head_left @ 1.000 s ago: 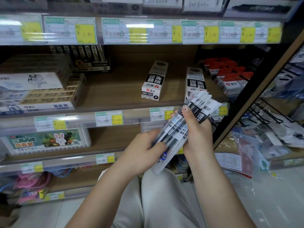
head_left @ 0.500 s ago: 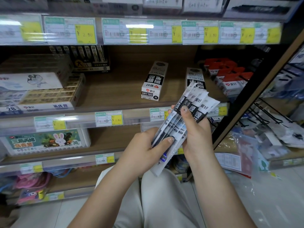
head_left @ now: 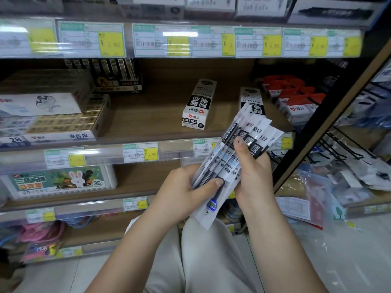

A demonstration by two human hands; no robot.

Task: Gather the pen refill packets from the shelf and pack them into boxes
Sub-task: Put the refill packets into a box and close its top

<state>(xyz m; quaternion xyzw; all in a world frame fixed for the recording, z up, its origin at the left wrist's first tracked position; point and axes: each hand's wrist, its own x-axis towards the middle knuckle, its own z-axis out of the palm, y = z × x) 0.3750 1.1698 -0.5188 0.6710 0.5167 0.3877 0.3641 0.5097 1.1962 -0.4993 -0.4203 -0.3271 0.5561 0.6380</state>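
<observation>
A fanned bundle of clear pen refill packets (head_left: 247, 142) with black-and-white printed tops slants up to the right in front of the shelf. My right hand (head_left: 254, 176) grips the bundle from the right, thumb lying across its front. My left hand (head_left: 186, 191) holds the lower end, thumb pressed on the packets near the refill tips. On the wooden shelf (head_left: 148, 115) behind stand two white-and-black refill boxes: one (head_left: 198, 104) in the middle, the other (head_left: 250, 98) partly hidden by the bundle.
Red-and-white boxes (head_left: 296, 98) fill the shelf's right end. Eraser boxes (head_left: 63, 121) and a black display box (head_left: 114, 75) sit at the left. A marker set (head_left: 61, 180) lies on the shelf below. Wire hooks with bagged goods (head_left: 359, 163) jut out at the right.
Both hands have shifted the bundle slightly left and squared it; the packets fan out less than a second ago. My left thumb has slid onto the front of the packets.
</observation>
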